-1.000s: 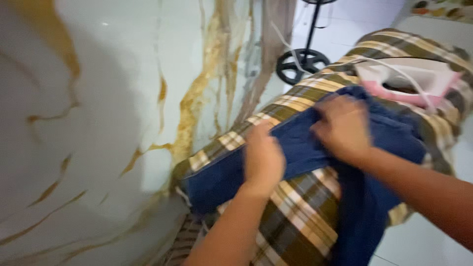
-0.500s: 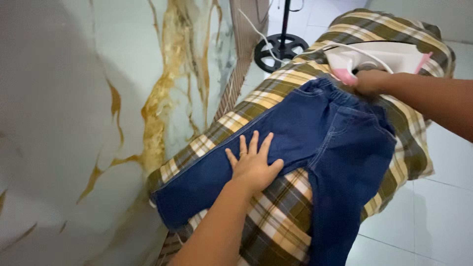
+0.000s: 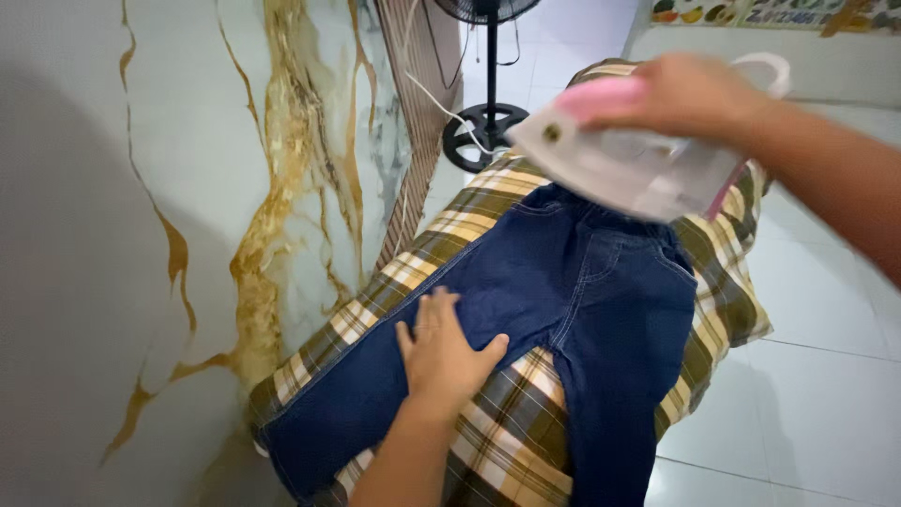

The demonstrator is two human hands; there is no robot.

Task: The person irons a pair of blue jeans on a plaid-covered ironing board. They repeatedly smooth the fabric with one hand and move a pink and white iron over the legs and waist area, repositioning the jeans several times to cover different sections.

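Note:
Dark blue jeans (image 3: pixel 572 300) lie spread over a plaid-covered ironing board (image 3: pixel 497 441). My left hand (image 3: pixel 446 352) presses flat on one trouser leg, fingers together, near the crotch seam. My right hand (image 3: pixel 694 94) grips the pink handle of a white clothes iron (image 3: pixel 624 164), held in the air above the waistband end of the jeans. The other trouser leg hangs off the board's right side.
A marble-patterned wall (image 3: pixel 188 235) runs close along the board's left side. A standing fan's base (image 3: pixel 483 131) and pole sit on the white tiled floor (image 3: pixel 817 394) beyond the board, with a white cord trailing by the wall.
My right hand has taken the iron off the board's far end and lifted it over the jeans. My left hand stays pressed on the trouser leg.

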